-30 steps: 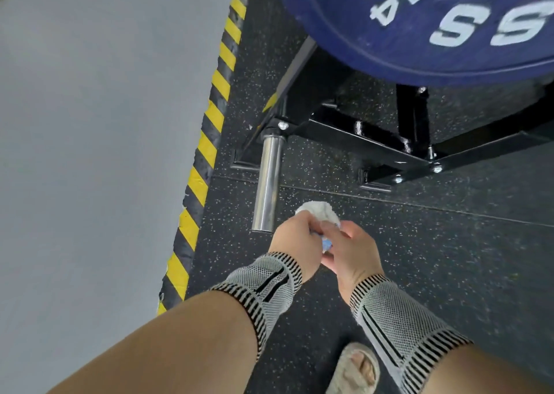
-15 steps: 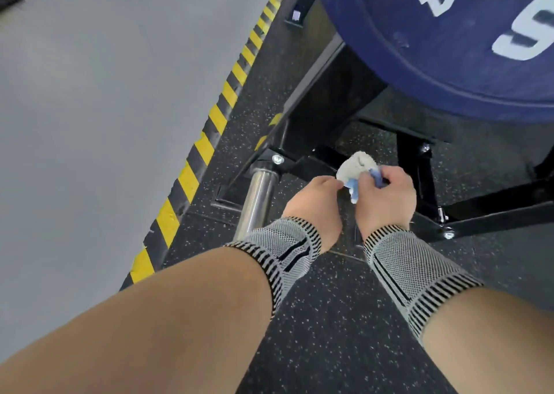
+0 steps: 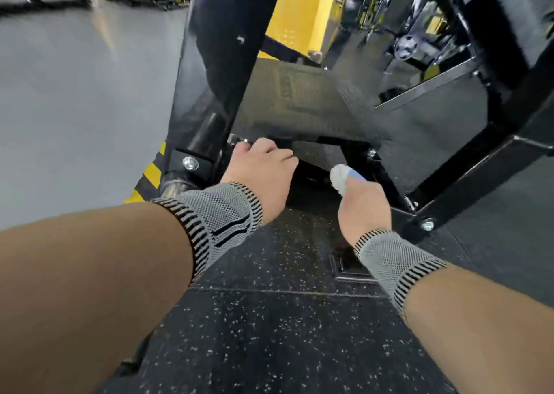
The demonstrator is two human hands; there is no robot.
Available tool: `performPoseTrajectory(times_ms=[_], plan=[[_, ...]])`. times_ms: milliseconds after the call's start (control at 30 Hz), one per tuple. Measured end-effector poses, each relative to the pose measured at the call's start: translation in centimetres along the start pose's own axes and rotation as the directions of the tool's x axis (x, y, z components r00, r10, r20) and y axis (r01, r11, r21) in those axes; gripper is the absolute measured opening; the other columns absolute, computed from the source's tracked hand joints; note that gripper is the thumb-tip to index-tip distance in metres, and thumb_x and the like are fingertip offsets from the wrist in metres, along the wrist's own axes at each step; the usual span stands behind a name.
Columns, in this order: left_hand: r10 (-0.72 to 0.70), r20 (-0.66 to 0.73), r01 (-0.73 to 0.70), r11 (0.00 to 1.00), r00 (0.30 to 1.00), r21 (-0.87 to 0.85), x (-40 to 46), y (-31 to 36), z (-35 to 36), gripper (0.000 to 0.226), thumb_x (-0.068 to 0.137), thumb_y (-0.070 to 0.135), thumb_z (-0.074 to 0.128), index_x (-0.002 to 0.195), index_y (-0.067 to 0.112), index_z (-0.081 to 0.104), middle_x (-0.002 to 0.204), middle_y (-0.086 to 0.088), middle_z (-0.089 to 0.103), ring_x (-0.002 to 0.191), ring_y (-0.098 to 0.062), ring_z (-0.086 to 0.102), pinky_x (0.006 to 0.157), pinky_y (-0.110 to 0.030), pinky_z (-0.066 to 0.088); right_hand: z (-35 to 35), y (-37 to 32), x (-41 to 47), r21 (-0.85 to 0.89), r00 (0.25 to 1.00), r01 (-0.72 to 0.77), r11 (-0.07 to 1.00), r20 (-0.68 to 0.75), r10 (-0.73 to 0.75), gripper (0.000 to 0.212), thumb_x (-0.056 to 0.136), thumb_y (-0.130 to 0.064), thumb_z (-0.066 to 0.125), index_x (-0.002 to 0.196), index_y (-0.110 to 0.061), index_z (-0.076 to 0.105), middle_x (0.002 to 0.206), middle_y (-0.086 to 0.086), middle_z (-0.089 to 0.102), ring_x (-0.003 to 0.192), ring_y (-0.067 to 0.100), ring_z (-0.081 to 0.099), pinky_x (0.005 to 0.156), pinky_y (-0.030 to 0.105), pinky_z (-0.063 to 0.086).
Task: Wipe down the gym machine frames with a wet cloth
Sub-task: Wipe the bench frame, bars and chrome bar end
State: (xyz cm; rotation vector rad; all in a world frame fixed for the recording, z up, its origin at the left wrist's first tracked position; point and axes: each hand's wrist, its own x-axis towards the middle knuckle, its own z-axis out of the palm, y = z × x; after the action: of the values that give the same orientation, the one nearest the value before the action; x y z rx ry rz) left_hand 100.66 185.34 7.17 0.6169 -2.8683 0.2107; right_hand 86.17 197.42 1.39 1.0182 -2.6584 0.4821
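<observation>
Reaching low, both my hands are down at the base of the black machine frame [image 3: 215, 73]. My right hand [image 3: 364, 206] is closed around a small white cloth [image 3: 339, 177] with a blue edge; the wad pokes out past my thumb, close to a black cross member of the frame just ahead of it, contact unclear. My left hand [image 3: 263, 169] sits knuckles up, fingers [image 3: 281, 154] curled down loosely over the same low bar; I cannot tell whether they actually grip anything. Left of those fingers: a silver bolt [image 3: 190, 163] on a frame bracket, and a chrome sleeve end [image 3: 174, 185] just below it. Yellow-black hazard tape [image 3: 151, 173] runs further left, beside the grey floor. Grey knit wrist sleeves [image 3: 223, 213] on both forearms. Speckled rubber mat [image 3: 269, 318] under my hands. Background beyond the frame is blurred.
</observation>
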Motion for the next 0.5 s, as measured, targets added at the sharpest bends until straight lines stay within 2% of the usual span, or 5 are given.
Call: performPoseTrajectory(times_ms=[67, 100, 233, 300, 500], plan=[[0.03, 0.036, -0.032, 0.998, 0.999, 0.062, 0.6, 1.3, 0.2, 0.056, 0.089, 0.019, 0.048, 0.143, 0.026, 0.033, 0.15, 0.012, 0.031, 0.136, -0.018, 0.024, 0.107, -0.045, 0.022, -1.3, 1.5, 0.4, -0.062, 0.973, -0.213, 0.975, 0.078, 0.218, 0.035, 0.09, -0.006, 0.042, 0.122, -0.013, 0.054, 0.105, 0.009, 0.065, 0.094, 0.027, 0.056, 0.081, 0.031, 0.047], [0.037, 0.059, -0.042, 0.996, 0.998, 0.081, 1.0, 1.9, 0.4, 0.057, 0.089, 0.019, 0.048, 0.143, 0.025, 0.033, 0.149, 0.012, 0.031, 0.137, -0.017, 0.024, 0.106, -0.044, 0.023, -1.8, 1.0, 0.5, -0.068, 0.971, -0.21, 0.975, 0.099, 0.216, 0.035, 0.09, -0.006, 0.043, 0.122, -0.014, 0.054, 0.106, 0.01, 0.064, 0.097, 0.03, 0.058, 0.082, 0.032, 0.048], [-0.041, 0.082, 0.034, 0.995, 0.996, 0.094, 2.8, 3.8, 1.4, 0.052, 0.087, 0.021, 0.047, 0.138, 0.019, 0.037, 0.137, 0.009, 0.044, 0.129, -0.016, 0.035, 0.099, -0.042, 0.028, -2.3, -3.5, 0.9, 0.245, 0.972, 0.165, 0.956, 0.127, -0.2, 0.043, 0.089, -0.001, 0.044, 0.129, -0.016, 0.051, 0.121, 0.005, 0.059, 0.11, 0.024, 0.057, 0.09, 0.03, 0.043], [-0.061, 0.084, 0.054, 0.995, 0.995, 0.08, 3.2, 4.7, 2.2, 0.055, 0.085, 0.023, 0.048, 0.139, 0.018, 0.034, 0.136, 0.009, 0.044, 0.127, -0.015, 0.037, 0.098, -0.042, 0.028, -1.2, -2.7, 1.3, 0.23, 0.97, 0.199, 0.953, 0.094, -0.225, 0.043, 0.087, 0.0, 0.043, 0.128, -0.015, 0.051, 0.124, 0.003, 0.057, 0.111, 0.021, 0.056, 0.092, 0.028, 0.043], [-0.021, 0.106, 0.006, 0.991, 0.994, 0.133, 2.5, 6.6, 4.1, 0.075, 0.091, 0.031, 0.049, 0.152, 0.017, 0.009, 0.16, 0.002, 0.008, 0.147, -0.019, 0.006, 0.112, -0.05, 0.016, -1.0, 5.7, 0.3, -0.046, 0.966, -0.229, 0.972, 0.111, 0.233, 0.032, 0.093, -0.012, 0.04, 0.123, -0.008, 0.05, 0.117, 0.014, 0.056, 0.108, 0.034, 0.054, 0.082, 0.038, 0.044]])
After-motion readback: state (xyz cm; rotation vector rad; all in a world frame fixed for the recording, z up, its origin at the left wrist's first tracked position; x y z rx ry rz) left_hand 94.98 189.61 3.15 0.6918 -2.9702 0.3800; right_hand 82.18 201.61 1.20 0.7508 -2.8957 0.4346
